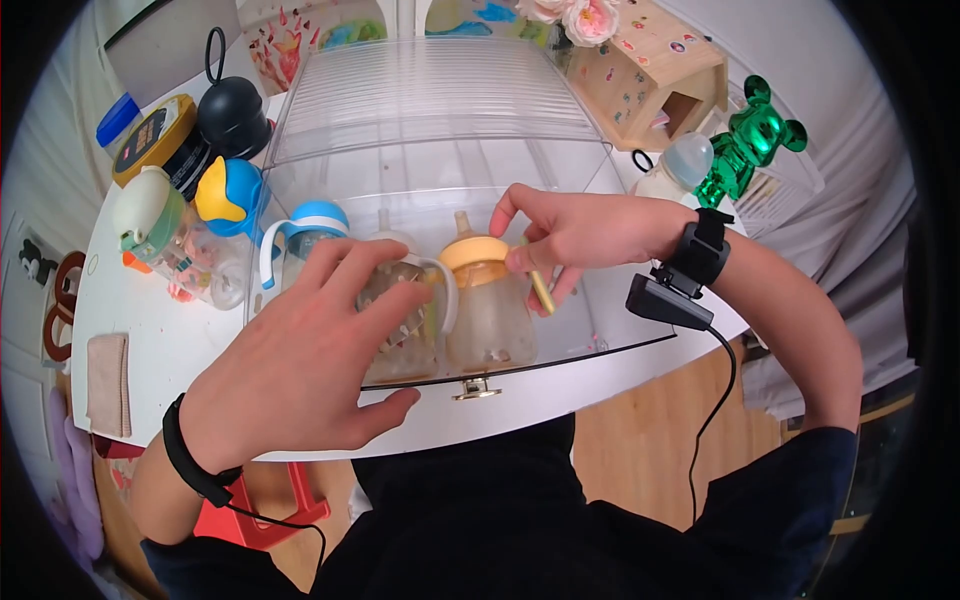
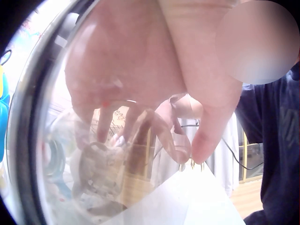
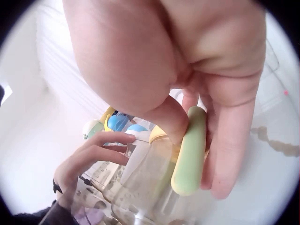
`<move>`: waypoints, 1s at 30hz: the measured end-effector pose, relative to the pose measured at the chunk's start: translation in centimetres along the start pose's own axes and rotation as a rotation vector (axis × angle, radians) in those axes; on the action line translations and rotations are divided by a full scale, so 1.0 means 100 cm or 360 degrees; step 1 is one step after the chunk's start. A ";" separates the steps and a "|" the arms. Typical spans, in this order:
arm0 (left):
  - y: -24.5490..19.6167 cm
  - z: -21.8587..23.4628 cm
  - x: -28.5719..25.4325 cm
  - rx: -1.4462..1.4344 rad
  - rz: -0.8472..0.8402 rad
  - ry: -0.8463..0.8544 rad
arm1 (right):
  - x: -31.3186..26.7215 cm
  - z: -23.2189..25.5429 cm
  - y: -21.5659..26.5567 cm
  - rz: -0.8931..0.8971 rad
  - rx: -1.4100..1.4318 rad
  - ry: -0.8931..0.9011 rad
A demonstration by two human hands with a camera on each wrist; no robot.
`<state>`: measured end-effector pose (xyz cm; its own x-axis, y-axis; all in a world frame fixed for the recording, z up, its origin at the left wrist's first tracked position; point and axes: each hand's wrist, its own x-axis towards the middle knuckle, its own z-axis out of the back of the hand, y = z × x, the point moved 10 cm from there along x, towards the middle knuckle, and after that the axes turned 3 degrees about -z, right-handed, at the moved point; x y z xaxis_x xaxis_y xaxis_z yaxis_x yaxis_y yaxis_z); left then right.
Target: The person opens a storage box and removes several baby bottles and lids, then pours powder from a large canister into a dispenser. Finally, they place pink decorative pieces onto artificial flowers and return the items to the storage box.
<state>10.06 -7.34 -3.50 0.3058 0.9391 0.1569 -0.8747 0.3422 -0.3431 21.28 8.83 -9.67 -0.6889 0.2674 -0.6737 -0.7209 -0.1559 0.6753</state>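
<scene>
In the head view, my right hand [image 1: 600, 232] grips a handle of a clear baby bottle [image 1: 490, 325] with a yellow collar and a teat on top. The right wrist view shows that pale green handle [image 3: 189, 157] between thumb and fingers. My left hand [image 1: 300, 350] reaches with spread fingers over a second clear bottle [image 1: 408, 352] with grey-white handles, its thumb held apart. Beside that one stands a bottle with a blue and white top [image 1: 320, 216]. All three bottles are inside a transparent box [image 1: 625, 310], partly hidden by my hands.
The box's ribbed lid [image 1: 430, 95] is raised at the back; a gold knob [image 1: 477, 388] sits on its front. Left are a green-lidded cup [image 1: 160, 225], a blue and yellow cup [image 1: 235, 195] and a black container [image 1: 232, 115]. Right are another bottle [image 1: 675, 170] and a green bear figure [image 1: 750, 140].
</scene>
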 end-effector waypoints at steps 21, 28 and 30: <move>-0.023 0.008 -0.003 0.0365 -0.0056 -0.0018 | -0.001 0.000 0.009 0.0044 -0.0278 -0.0053; -0.059 -0.019 0.011 0.0459 -0.0267 0.0034 | -0.009 0.001 0.016 -0.0022 -0.0472 -0.0159; -0.062 -0.018 0.020 0.0416 -0.0293 0.0020 | -0.008 0.003 0.015 -0.0007 -0.0498 -0.0180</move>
<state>16.76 -7.56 -2.70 0.4713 0.8629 0.1823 -0.8707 0.4882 -0.0598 20.77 8.70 -7.99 -0.6856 0.3699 -0.6270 -0.7242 -0.4345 0.5355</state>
